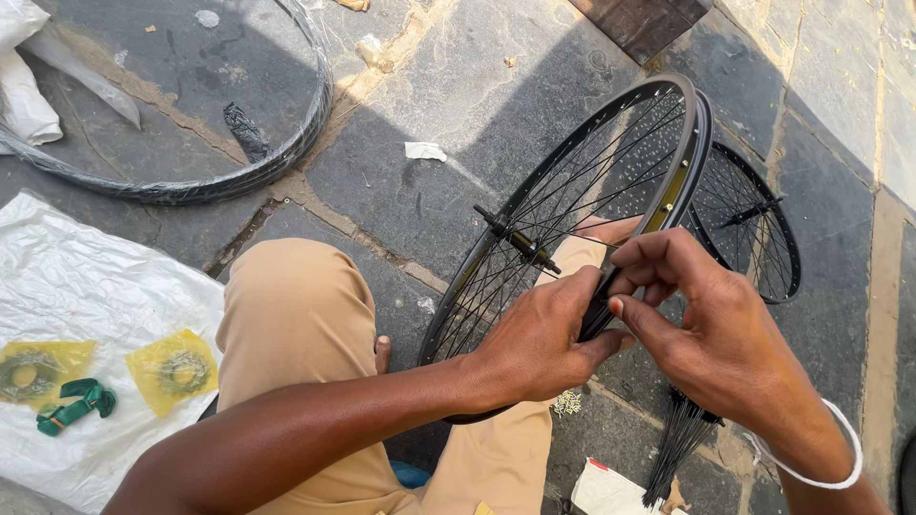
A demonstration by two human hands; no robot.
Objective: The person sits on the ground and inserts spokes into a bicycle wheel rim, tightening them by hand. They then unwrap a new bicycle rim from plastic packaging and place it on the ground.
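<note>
A black spoked bicycle wheel (572, 191) stands upright on the stone floor, resting against my knee, its hub and axle (520, 243) pointing left. My left hand (539, 339) grips the rim's near edge. My right hand (701, 324), with a white bangle on the wrist, pinches something small at the rim beside the left thumb; what it holds is too small to tell. A second black wheel (754, 224) stands just behind the first.
A bundle of black spokes (677, 448) lies below my right wrist, with small nipples (567, 403) scattered on the floor. A black tyre (239, 172) lies at the upper left. A white plastic sheet (86, 296) on the left carries yellow-wrapped sprockets (176, 370) and a green strap (76, 402).
</note>
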